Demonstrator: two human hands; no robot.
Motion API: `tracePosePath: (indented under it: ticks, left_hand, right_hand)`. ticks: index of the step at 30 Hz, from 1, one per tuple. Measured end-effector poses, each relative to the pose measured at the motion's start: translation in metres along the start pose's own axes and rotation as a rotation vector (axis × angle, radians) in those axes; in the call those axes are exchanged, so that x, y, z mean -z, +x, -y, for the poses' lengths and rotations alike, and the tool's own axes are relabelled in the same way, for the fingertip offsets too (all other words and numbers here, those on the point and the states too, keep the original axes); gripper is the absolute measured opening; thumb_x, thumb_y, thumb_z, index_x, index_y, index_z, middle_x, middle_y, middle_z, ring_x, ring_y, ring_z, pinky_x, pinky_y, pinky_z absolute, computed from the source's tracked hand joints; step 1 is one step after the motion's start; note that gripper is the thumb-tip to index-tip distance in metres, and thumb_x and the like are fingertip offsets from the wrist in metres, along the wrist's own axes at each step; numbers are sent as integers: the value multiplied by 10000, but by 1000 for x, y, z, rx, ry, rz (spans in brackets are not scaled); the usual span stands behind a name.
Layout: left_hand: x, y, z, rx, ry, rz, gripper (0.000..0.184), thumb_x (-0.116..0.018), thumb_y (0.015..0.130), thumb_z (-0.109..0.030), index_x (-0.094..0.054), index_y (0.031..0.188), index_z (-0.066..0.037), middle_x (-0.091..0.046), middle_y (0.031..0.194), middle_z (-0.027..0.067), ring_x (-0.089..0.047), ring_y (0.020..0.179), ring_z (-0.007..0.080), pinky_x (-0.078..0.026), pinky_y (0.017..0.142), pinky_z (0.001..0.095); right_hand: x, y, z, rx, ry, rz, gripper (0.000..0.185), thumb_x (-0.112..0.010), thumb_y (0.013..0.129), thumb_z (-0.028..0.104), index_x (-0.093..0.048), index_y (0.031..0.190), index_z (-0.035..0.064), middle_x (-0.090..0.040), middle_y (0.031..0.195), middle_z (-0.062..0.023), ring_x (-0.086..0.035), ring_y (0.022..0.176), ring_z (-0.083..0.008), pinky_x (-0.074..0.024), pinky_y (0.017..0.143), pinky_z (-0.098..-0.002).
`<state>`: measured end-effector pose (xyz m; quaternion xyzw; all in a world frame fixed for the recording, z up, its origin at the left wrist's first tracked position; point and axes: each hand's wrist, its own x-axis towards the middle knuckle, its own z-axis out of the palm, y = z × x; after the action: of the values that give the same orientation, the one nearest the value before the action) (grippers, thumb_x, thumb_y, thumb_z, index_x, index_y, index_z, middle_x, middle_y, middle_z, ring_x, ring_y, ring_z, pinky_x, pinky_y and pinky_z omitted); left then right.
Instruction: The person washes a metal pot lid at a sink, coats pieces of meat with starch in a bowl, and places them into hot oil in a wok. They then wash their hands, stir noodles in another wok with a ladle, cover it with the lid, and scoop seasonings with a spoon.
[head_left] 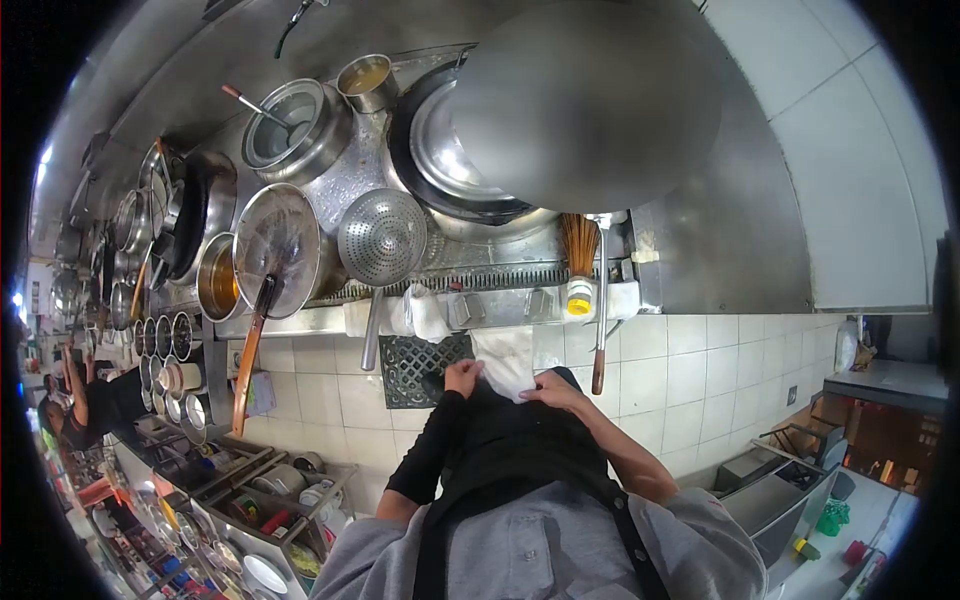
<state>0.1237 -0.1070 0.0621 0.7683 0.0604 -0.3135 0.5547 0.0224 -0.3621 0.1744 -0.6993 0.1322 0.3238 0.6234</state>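
Note:
A white cloth hangs at the front edge of the steel stove counter, in front of my body. My left hand has its fingers closed at the cloth's left side. At its lower right corner, my right hand pinches the cloth between thumb and fingers. Above the cloth, a perforated ladle rests on the counter with its handle over the edge. A bamboo brush stands to the right, beside a long-handled tool. Another white cloth lies bunched on the counter edge.
A large wok sits at the back under a grey blurred area. Left are a wooden-handled strainer, a steel pot and several bowls. A shelf cart stands lower left. Another person is at far left.

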Motion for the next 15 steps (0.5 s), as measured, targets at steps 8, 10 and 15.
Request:
tracePosePath:
  ticks: [8,10,15]
  left_hand:
    - [16,-3,17,332,-551,461,255,-705,920,-136,-652,1123,8,-697,995,43,-663,858,129,-535,829,282]
    - [13,-35,-42,357,-547,620,228,-709,915,-136,-662,1076,19,-696,969,41,-662,866,128,-531,838,285]
    - [-18,-29,-48,203,-338,451,157,-705,923,-147,-695,977,0,-683,879,23,-623,739,108,-493,677,273]
  right_hand:
    - [-6,-5,42,15,63,-274,302,-681,929,238,-672,1090,-17,-690,919,-64,-623,858,-160,-510,778,-328]
    - [-7,11,18,-70,430,-381,411,-669,939,248,-575,1254,0,-661,1091,-102,-619,977,-211,-523,844,-413]
    - [-29,13,57,-355,605,-511,694,-643,957,388,-305,1476,76,-523,1351,-141,-475,1280,-294,-485,933,-610]
